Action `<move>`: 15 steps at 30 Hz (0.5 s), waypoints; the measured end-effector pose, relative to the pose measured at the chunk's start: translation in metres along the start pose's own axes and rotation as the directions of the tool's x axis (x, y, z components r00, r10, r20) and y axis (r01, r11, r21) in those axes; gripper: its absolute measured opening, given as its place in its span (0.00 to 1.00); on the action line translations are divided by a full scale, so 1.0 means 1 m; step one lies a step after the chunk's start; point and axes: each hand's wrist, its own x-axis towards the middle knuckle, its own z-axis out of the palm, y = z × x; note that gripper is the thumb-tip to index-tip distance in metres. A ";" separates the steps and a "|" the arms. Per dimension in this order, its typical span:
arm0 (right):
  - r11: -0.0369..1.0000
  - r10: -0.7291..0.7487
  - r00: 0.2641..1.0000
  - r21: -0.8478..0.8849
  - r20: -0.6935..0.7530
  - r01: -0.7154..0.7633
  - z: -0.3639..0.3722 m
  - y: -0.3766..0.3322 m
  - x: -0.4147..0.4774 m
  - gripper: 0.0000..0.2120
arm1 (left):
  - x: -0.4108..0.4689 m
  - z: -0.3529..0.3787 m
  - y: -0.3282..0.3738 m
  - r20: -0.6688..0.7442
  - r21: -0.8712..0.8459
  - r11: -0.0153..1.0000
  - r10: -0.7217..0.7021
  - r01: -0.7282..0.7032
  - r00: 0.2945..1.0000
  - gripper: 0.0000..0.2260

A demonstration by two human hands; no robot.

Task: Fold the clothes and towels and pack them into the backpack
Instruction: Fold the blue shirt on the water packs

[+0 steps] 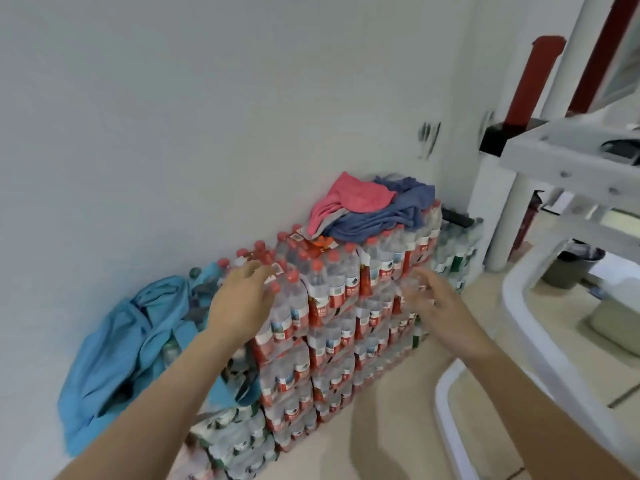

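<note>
Packs [332, 306] of bottled water stood stacked against a white wall [173, 116] on the floor [398, 393]. A pink towel [349, 197] and blue cloth [388, 216] lay crumpled on the stack's far end; the backpack [114, 341] slumped at its left. Both the left hand [242, 303] and right hand [440, 306] were held out toward the packs, fingers spread, holding nothing. Blur hid any contact. A white frame [561, 174] was cut off at right.

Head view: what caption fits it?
Left hand and right hand at stacked water bottles; pink cloth, blue cloth on top; blue backpack beside.
</note>
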 end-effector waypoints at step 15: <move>0.707 0.448 0.890 0.575 0.086 -0.412 -0.009 0.011 0.296 0.30 | 0.287 0.180 -0.038 0.223 -0.071 0.978 0.208 -0.197 0.953 0.21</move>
